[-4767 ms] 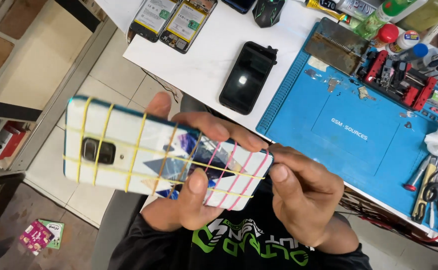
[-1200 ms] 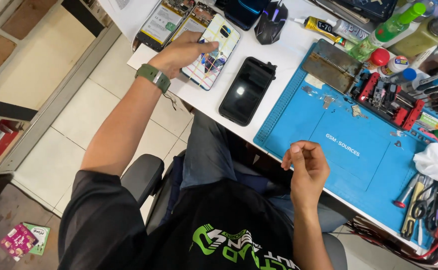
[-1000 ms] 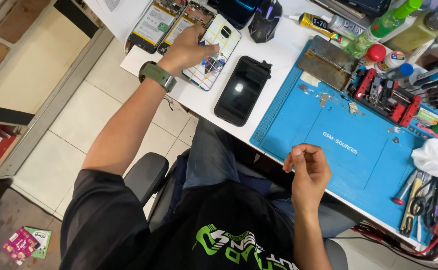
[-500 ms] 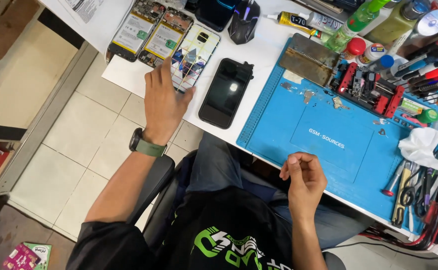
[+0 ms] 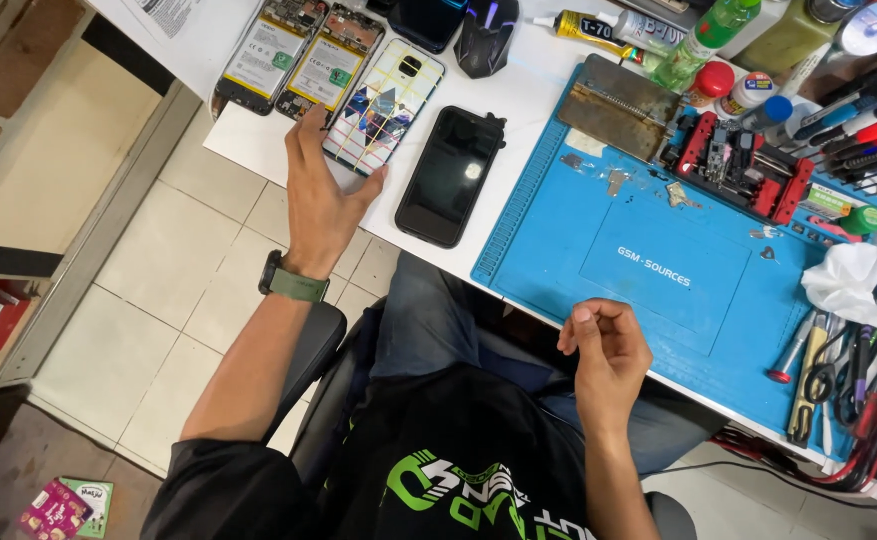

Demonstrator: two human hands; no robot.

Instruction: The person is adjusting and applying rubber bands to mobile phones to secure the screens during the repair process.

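Your left hand point(image 5: 320, 205) lies flat and open, fingers spread, in the upper left of the frame at the near edge of the white tabletop point(image 5: 538, 75). Its fingertips rest against the lower end of the phone wrapped in yellow rubber bands point(image 5: 386, 103), which lies back-up on the tabletop with a colourful patterned cover showing. The hand is not gripping the phone; the thumb points toward its lower right corner. A green watch point(image 5: 293, 281) sits on that wrist.

Just left of the banded phone, two opened phones point(image 5: 293, 52) lie side by side with their batteries and boards exposed. Just right of it lies a black phone point(image 5: 451, 172) with a dark screen, set apart from your fingers. Above the black phone, at the top edge, sits a black mouse point(image 5: 486, 34).

Your right hand point(image 5: 606, 352) hovers in the lower middle of the frame, in front of the tabletop's edge and above your lap. Its fingers are curled loosely inward, half closed, and it holds nothing that can be seen.

The blue work mat point(image 5: 658, 250) fills the right half of the tabletop. A white crumpled tissue point(image 5: 848, 285) rests on its right side, and screwdrivers and tweezers point(image 5: 838, 360) crowd the far right edge. A green bottle point(image 5: 703, 40) stands at the top.
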